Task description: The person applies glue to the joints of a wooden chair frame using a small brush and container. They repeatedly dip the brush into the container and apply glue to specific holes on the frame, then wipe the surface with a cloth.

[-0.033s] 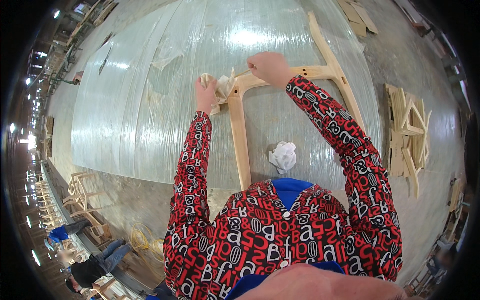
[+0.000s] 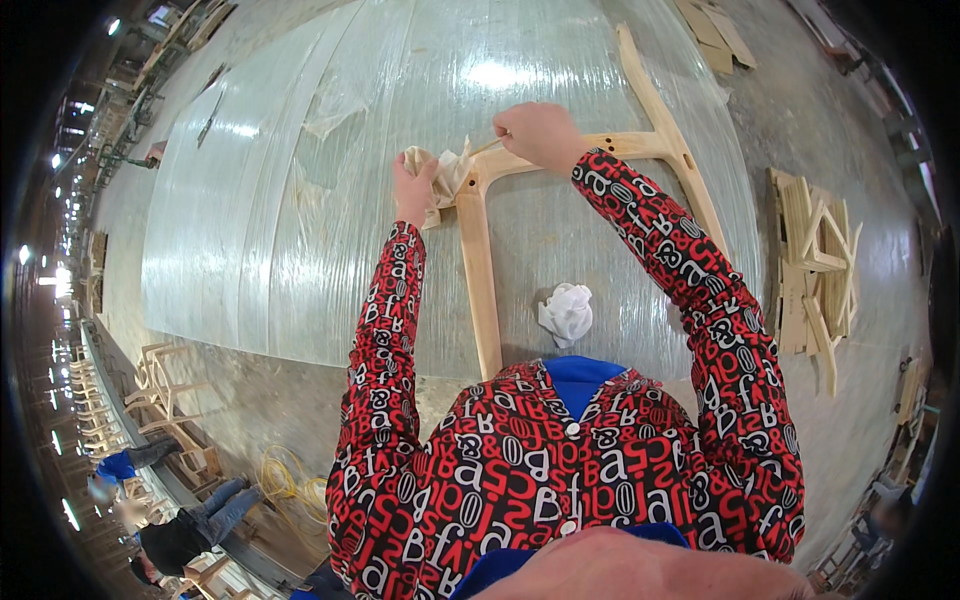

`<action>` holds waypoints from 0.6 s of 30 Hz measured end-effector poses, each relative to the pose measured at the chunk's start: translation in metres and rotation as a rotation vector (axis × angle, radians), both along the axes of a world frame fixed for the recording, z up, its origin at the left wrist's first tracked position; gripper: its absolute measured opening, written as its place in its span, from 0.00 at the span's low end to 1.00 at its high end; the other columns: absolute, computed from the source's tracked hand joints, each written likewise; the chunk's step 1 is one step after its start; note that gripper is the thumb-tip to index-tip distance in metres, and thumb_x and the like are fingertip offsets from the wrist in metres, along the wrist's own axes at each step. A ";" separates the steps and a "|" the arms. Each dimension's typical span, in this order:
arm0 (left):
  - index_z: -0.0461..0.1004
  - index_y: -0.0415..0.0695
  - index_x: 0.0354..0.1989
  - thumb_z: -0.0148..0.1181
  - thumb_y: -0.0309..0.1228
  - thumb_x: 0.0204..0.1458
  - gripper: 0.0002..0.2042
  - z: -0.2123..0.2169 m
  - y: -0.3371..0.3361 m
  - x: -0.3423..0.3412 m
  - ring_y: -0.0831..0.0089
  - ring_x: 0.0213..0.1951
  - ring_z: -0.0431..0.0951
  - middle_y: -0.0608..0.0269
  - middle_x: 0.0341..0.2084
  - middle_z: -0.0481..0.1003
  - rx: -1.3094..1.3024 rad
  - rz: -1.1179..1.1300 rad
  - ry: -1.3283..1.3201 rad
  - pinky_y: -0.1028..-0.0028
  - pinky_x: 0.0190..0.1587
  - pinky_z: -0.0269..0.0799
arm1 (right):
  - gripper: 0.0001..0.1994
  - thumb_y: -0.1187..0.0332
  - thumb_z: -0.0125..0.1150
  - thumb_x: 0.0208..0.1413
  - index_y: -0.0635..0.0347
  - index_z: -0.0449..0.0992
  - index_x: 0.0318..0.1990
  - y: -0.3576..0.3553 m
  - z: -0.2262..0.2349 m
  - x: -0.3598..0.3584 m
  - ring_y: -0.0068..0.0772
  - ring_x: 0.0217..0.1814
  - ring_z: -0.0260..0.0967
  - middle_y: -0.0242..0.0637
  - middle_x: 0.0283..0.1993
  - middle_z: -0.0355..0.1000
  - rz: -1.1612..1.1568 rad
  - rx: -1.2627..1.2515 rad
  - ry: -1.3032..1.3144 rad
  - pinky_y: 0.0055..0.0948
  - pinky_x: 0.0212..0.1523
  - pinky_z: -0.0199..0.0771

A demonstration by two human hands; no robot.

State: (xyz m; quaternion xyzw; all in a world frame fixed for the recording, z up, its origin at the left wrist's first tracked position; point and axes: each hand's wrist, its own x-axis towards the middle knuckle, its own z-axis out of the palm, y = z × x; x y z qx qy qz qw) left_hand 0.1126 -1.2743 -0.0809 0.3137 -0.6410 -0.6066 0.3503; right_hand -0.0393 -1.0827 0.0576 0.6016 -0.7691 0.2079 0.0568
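Note:
A pale wooden chair frame part (image 2: 479, 260) lies on the plastic-covered table, with two legs joined by a crosspiece that has dark holes in it. My left hand (image 2: 410, 190) is closed on a crumpled cream cloth (image 2: 448, 180), which touches the frame's left corner. My right hand (image 2: 540, 135) makes a fist above the crosspiece. From its fingers a thin pale stick (image 2: 487, 147) points left toward that same corner; its far end is hard to make out. A crumpled white cloth (image 2: 566, 314) lies between the two legs, close to my body.
Clear plastic film (image 2: 260, 200) covers the wide table. To the right, wooden parts (image 2: 822, 250) are stacked on cardboard. Flat cardboard pieces (image 2: 715, 35) lie at the far right. At lower left are chair frames (image 2: 165, 395), a yellow hose (image 2: 285, 485) and two people (image 2: 185, 540) at work.

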 end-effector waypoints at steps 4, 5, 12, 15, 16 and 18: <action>0.53 0.36 0.59 0.63 0.27 0.48 0.32 -0.005 0.017 -0.005 0.68 0.49 0.70 0.57 0.48 0.66 0.079 -0.094 0.049 0.71 0.52 0.68 | 0.06 0.67 0.51 0.48 0.55 0.75 0.28 -0.001 -0.005 0.000 0.45 0.32 0.72 0.39 0.29 0.73 0.035 0.063 0.074 0.41 0.31 0.70; 0.52 0.37 0.60 0.64 0.27 0.47 0.33 -0.004 0.019 -0.006 0.68 0.49 0.69 0.57 0.48 0.66 0.091 -0.108 0.062 0.71 0.52 0.67 | 0.06 0.67 0.51 0.48 0.55 0.75 0.28 -0.005 -0.004 0.001 0.45 0.32 0.72 0.40 0.29 0.73 0.033 0.084 0.100 0.41 0.32 0.71; 0.46 0.34 0.65 0.66 0.30 0.41 0.43 -0.002 0.023 -0.005 0.58 0.57 0.65 0.46 0.56 0.62 -0.302 -0.094 -0.124 0.67 0.59 0.61 | 0.07 0.69 0.52 0.48 0.58 0.76 0.29 -0.031 0.021 0.013 0.45 0.36 0.74 0.40 0.32 0.75 0.059 0.199 0.220 0.41 0.34 0.74; 0.45 0.34 0.65 0.67 0.31 0.39 0.45 0.000 0.035 -0.013 0.56 0.57 0.65 0.44 0.57 0.61 -0.269 -0.101 -0.142 0.66 0.59 0.61 | 0.06 0.69 0.52 0.47 0.57 0.76 0.30 -0.031 0.029 0.002 0.44 0.35 0.75 0.39 0.31 0.75 -0.007 0.195 0.199 0.40 0.33 0.75; 0.45 0.34 0.65 0.67 0.31 0.39 0.45 0.000 0.036 -0.014 0.55 0.57 0.65 0.44 0.57 0.61 -0.293 -0.093 -0.183 0.66 0.59 0.60 | 0.06 0.69 0.52 0.48 0.56 0.76 0.30 -0.029 0.029 -0.003 0.43 0.35 0.75 0.38 0.31 0.75 -0.026 0.178 0.182 0.40 0.33 0.74; 0.44 0.35 0.65 0.67 0.31 0.39 0.46 -0.001 0.040 -0.015 0.54 0.57 0.65 0.43 0.57 0.61 -0.309 -0.081 -0.224 0.65 0.59 0.60 | 0.07 0.68 0.52 0.48 0.54 0.76 0.30 -0.026 0.028 -0.008 0.43 0.35 0.75 0.38 0.30 0.75 -0.067 0.164 0.144 0.40 0.33 0.74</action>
